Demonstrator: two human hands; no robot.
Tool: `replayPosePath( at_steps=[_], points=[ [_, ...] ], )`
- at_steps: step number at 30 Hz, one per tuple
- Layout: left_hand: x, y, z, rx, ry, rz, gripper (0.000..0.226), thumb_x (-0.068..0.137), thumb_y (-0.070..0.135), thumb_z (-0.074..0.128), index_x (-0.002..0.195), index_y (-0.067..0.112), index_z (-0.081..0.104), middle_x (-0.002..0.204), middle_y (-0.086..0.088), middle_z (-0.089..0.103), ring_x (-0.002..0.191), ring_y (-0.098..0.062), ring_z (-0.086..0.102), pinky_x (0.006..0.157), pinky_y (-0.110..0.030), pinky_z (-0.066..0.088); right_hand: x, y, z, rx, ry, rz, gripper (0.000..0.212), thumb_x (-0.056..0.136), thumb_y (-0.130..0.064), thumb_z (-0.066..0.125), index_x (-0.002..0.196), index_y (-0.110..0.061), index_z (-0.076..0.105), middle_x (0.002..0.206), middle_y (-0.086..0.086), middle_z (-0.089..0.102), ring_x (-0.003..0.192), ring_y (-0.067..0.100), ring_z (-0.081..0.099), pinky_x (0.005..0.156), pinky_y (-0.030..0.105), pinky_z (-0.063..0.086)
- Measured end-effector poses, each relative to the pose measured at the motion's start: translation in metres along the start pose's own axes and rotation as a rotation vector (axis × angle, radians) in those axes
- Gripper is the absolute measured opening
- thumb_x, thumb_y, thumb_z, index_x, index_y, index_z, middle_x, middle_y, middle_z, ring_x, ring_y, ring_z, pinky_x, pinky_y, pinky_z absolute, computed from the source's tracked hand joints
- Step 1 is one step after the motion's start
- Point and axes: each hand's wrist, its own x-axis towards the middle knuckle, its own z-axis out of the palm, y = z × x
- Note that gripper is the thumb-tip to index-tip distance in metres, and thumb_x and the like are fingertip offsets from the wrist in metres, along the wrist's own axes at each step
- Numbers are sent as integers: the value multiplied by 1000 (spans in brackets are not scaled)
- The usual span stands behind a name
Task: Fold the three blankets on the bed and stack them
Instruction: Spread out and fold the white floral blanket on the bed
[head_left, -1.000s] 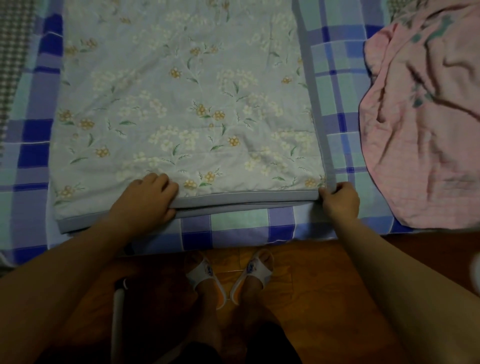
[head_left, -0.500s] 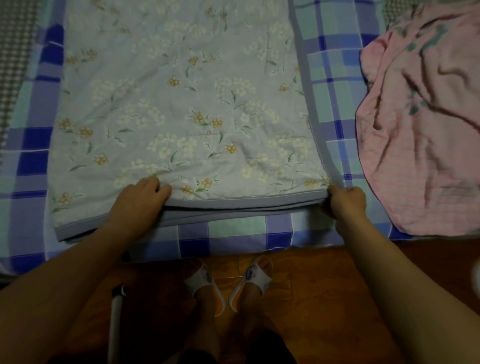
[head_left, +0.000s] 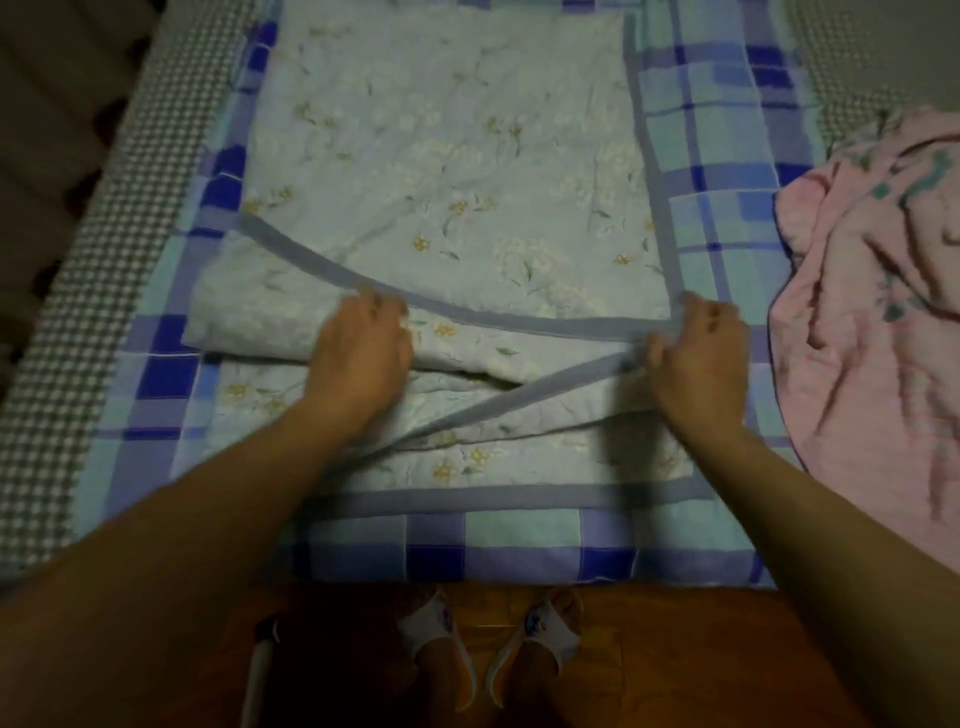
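Both hands' fingers pinch the grey-bordered edge of the pale blue floral quilted blanket (head_left: 457, 218), left hand (head_left: 358, 353) mid-edge, right hand (head_left: 698, 353) at its corner. Beyond the fingers the blanket lies flat on the blue plaid bed sheet (head_left: 717, 171). A crumpled pink blanket (head_left: 872, 322) lies just right of the right fingers.

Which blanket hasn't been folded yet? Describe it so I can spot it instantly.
Start at the bed's plaid sheet. The floral blanket lies on its middle; right of it, at the picture's edge, sits the pink blanket. It alone is pink and crumpled in a heap.

Bare forearms, white slippers (head_left: 537, 642), dark shorts
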Motion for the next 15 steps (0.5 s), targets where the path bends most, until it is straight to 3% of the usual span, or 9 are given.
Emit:
replayPosePath(
  at_steps=[3,6,8,11,13,15],
  points=[
    [-71,2,36,5,-288,220,32,95,45,54,119,24,58,111,0,58,97,-19,55,82,-36,49,-37,-15,20,-157,-222,-654,51,94,-32,52,141,-14,48,143,16,46,131,36,43,108,53,38],
    [-107,-23,60,114,-392,474,37,78,34,78,110,23,64,96,-3,62,81,-21,56,63,-33,47,-46,-16,47,-330,-406,-1003,62,94,-27,56,151,-16,36,151,12,40,143,35,31,120,53,20],
    [-114,-37,66,182,-393,612,38,66,22,84,100,19,67,87,-6,60,72,-23,55,57,-33,43,-47,-20,54,-402,-445,-1072,58,92,-25,58,147,-14,41,133,12,54,131,34,44,120,53,19],
    [-123,-48,65,207,-362,707,40,66,19,83,103,15,69,89,-9,62,74,-25,57,59,-34,45,-54,-4,49,-412,-396,-1069,26,92,-22,57,116,-14,60,96,9,65,96,31,58,112,52,32],
    [-130,-59,64,202,-346,641,47,63,20,85,106,13,68,94,-11,62,77,-26,59,62,-36,47,-67,23,38,-455,-449,-975,26,89,-23,59,114,-15,61,101,10,65,95,30,60,104,49,41],
    [-137,-75,64,217,-375,521,50,62,19,86,107,13,64,96,-12,61,79,-28,57,64,-38,47,-85,52,28,-512,-504,-831,45,76,-23,78,118,-17,60,108,11,63,95,30,61,94,47,50]
  ],
)
